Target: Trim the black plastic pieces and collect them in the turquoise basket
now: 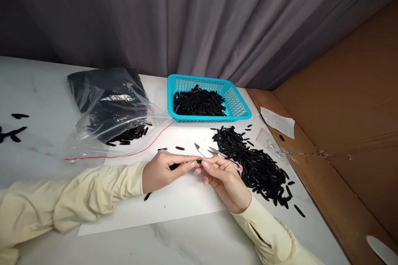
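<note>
My left hand (166,169) and my right hand (226,179) meet over a white sheet (183,205). A small black strip (199,161) is pinched between the fingertips of both, its greater part covered by the fingers. Part of something black also shows beneath my left fingers. Just beyond my fingertips lie a pair of scissors with pink handles (239,166) and a slim pointed tool with a white body (203,151). To the right of my right hand spreads a heap of slender black strips (263,169).
Behind the sheet stands a turquoise basket (211,119) partly filled with black strips. A clear zip bag with a red seal (124,112) lies to its left, holding black material. Stray strips (18,132) sit far left. Cardboard (348,124) walls the right side; a grey curtain (186,20) hangs behind.
</note>
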`<state>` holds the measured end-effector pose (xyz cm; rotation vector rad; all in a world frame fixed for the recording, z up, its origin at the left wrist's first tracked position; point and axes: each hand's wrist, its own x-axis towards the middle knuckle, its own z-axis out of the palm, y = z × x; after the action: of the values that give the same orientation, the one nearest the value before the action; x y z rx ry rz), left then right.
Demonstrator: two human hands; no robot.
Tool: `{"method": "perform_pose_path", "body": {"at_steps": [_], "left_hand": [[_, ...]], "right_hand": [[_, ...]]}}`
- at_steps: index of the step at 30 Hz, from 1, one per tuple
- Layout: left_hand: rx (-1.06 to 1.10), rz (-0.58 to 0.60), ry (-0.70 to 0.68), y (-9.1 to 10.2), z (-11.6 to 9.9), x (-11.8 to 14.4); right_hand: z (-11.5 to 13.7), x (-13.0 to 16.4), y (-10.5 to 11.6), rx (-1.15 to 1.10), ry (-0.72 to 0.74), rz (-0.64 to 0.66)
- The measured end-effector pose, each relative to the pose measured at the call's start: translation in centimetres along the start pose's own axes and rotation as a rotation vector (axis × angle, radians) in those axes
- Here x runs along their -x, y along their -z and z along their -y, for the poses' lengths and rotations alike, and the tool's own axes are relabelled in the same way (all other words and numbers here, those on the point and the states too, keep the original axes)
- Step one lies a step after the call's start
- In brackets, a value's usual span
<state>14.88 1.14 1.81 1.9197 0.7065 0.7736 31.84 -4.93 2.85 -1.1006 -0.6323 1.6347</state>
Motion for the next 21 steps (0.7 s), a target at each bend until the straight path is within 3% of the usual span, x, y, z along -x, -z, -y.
{"method": "perform_pose_path", "body": {"at_steps": [8,21], "left_hand": [[-0.028,-0.016,-0.052,0.11,-0.24,0.06],[0.052,-0.024,0.065,0.16,-0.27,-0.11]], "right_hand": [[0.14,0.17,-0.18,0.0,-0.007,0.052],[0.07,0.25,-0.23,0.079,-0.003,0.113]]}}
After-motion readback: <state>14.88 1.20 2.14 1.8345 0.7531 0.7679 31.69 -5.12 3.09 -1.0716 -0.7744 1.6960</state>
